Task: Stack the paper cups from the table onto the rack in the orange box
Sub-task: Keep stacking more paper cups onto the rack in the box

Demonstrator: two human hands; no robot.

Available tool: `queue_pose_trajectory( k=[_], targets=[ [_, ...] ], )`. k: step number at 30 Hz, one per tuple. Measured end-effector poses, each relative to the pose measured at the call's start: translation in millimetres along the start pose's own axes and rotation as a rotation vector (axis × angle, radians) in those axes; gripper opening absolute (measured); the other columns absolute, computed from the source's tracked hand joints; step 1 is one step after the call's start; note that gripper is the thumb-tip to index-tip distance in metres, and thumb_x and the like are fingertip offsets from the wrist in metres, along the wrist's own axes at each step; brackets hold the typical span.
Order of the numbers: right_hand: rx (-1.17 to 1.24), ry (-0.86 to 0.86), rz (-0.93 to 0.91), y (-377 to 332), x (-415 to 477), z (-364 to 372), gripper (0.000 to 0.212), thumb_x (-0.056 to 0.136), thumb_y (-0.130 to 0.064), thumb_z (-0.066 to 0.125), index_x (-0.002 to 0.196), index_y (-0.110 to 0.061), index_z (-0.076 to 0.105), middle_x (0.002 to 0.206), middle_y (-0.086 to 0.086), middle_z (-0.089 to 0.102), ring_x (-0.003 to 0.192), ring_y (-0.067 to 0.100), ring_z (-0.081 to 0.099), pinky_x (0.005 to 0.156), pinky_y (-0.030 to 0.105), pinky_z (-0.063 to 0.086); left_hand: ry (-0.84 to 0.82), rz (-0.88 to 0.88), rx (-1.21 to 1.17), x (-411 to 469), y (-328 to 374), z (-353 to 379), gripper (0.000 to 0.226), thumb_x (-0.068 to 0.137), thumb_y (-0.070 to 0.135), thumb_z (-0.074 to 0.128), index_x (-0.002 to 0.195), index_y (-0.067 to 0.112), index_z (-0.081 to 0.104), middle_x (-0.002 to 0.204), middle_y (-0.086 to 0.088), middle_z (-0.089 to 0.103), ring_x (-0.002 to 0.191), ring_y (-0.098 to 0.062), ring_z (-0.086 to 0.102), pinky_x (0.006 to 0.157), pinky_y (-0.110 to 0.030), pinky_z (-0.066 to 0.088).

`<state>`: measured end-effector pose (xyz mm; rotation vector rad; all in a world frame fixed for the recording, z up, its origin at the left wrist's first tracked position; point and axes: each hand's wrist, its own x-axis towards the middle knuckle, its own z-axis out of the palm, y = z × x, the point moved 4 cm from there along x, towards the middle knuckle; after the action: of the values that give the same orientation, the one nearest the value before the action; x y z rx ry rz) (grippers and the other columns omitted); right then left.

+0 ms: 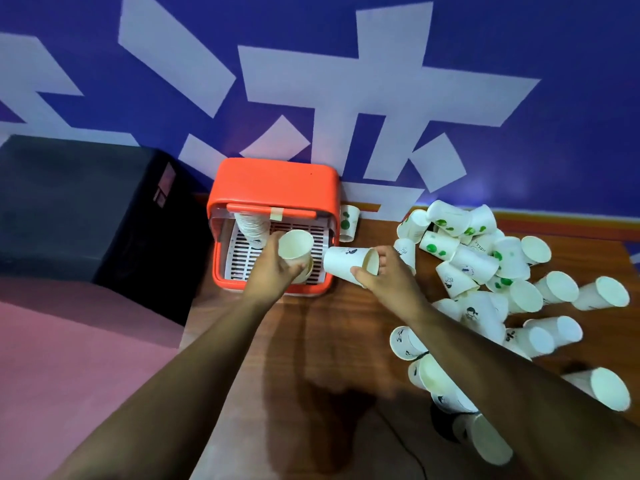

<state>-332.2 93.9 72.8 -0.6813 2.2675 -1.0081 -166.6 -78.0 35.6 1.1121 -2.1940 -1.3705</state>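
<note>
Just left of the frame's centre, the left hand (273,271) curls its fingers round an upright cup (295,249), open mouth facing up. It holds the cup over the front right part of the rack (242,259). Just to the right, the right hand (388,278) grips a second cup (343,263) on its side, thumb and fingers wrapped round the rim end and base pointing left, close to the first cup. The white slatted rack lies inside the orange box (273,187), above centre against the wall (519,46). A stack (251,226) of nested cups stands at the rack's back left. One lone cup (349,221) stands just right of the box. A pile (485,261) of tumbled cups covers the right side of the wooden surface (311,341). A black block (69,202) sits at the left.
</note>
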Motion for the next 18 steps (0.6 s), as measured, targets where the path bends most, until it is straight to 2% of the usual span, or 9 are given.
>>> queue_pose_trajectory(
  k=[2, 4, 6, 9, 11, 14, 15, 16, 18],
  targets=[
    [0.004, 0.007, -0.006, -3.2, -0.7, 2.0, 0.057, 0.079, -0.033, 0.078, 0.126, -0.019, 0.049, 0.114, -0.007, 0.059, 0.103, 0.012, 0.063, 0.073, 0.013, 0.047, -0.03, -0.019, 0.065, 7.5, -15.0, 6.3, 0.072, 0.081, 0.029, 0.082, 0.141, 0.017, 0.045, 0.129, -0.003, 0.059, 0.115, -0.019, 0.058, 0.093, -0.016, 0.046],
    [0.008, 0.021, -0.005, -4.3, 0.8, 4.8, 0.062, 0.079, -0.033, 0.078, 0.13, -0.019, 0.045, 0.118, -0.006, 0.058, 0.106, 0.013, 0.062, 0.072, 0.012, 0.045, -0.094, -0.046, 0.201, 11.8, -29.6, 10.6, 0.086, 0.079, 0.035, 0.083, 0.151, 0.019, 0.039, 0.147, -0.011, 0.046, 0.136, -0.03, 0.042, 0.111, -0.034, 0.038],
    [0.015, 0.026, -0.022, -8.4, 2.4, 9.1, 0.065, 0.076, -0.036, 0.08, 0.129, -0.022, 0.045, 0.122, -0.006, 0.059, 0.108, 0.013, 0.061, 0.078, 0.018, 0.051, -0.186, -0.116, 0.19, 9.2, -38.4, 11.4, 0.097, 0.081, 0.037, 0.081, 0.158, 0.023, 0.024, 0.157, -0.011, 0.032, 0.146, -0.03, 0.027, 0.118, -0.034, 0.028],
    [0.016, 0.004, -0.079, -18.7, 4.7, 22.7, 0.072, 0.067, -0.042, 0.08, 0.128, -0.026, 0.047, 0.123, -0.004, 0.06, 0.11, 0.014, 0.06, 0.093, 0.038, 0.055, -0.276, -0.123, 0.047, 8.0, -49.6, 5.5, 0.108, 0.082, 0.03, 0.082, 0.16, 0.021, 0.009, 0.161, -0.006, 0.029, 0.148, -0.02, 0.029, 0.118, -0.028, 0.025],
    [0.001, -0.027, -0.13, -29.4, 5.8, 34.4, 0.077, 0.065, -0.044, 0.08, 0.132, -0.028, 0.046, 0.128, -0.004, 0.058, 0.115, 0.013, 0.058, 0.098, 0.04, 0.052, -0.257, -0.173, -0.074, 7.7, -54.0, -1.4, 0.1, 0.084, 0.031, 0.079, 0.16, 0.022, 0.015, 0.157, -0.002, 0.037, 0.142, -0.017, 0.04, 0.118, -0.036, 0.032],
    [-0.107, -0.037, -0.218, -41.7, 6.2, 50.9, 0.082, 0.069, -0.036, 0.085, 0.139, -0.019, 0.044, 0.139, 0.0, 0.049, 0.124, 0.015, 0.05, 0.105, 0.036, 0.044, -0.224, -0.291, -0.268, 3.5, -54.0, -8.1, 0.063, 0.096, 0.034, 0.064, 0.152, 0.026, 0.036, 0.145, 0.001, 0.051, 0.125, -0.013, 0.054, 0.106, -0.03, 0.041],
    [-0.165, -0.04, -0.243, -44.3, 7.4, 58.0, 0.082, 0.071, -0.036, 0.085, 0.139, -0.017, 0.044, 0.14, 0.001, 0.046, 0.126, 0.016, 0.047, 0.106, 0.032, 0.042, -0.211, -0.314, -0.313, 5.7, -57.7, -10.0, 0.056, 0.096, 0.043, 0.062, 0.147, 0.027, 0.044, 0.143, 0.003, 0.054, 0.125, -0.011, 0.055, 0.109, -0.031, 0.04],
    [-0.213, -0.044, -0.272, -46.2, 8.1, 64.7, 0.081, 0.071, -0.035, 0.085, 0.139, -0.016, 0.045, 0.141, 0.001, 0.045, 0.127, 0.017, 0.045, 0.107, 0.03, 0.039, -0.207, -0.328, -0.335, 7.1, -61.6, -12.2, 0.059, 0.091, 0.059, 0.061, 0.142, 0.03, 0.051, 0.143, 0.007, 0.056, 0.128, -0.009, 0.055, 0.114, -0.035, 0.039],
    [-0.267, -0.04, -0.336, -48.2, 10.0, 78.0, 0.081, 0.07, -0.032, 0.086, 0.138, -0.011, 0.048, 0.138, 0.005, 0.047, 0.127, 0.02, 0.045, 0.109, 0.03, 0.037, -0.216, -0.331, -0.342, 10.1, -69.8, -13.3, 0.081, 0.074, 0.086, 0.055, 0.137, 0.034, 0.057, 0.141, 0.014, 0.059, 0.132, -0.008, 0.053, 0.117, -0.042, 0.037]
  ],
)
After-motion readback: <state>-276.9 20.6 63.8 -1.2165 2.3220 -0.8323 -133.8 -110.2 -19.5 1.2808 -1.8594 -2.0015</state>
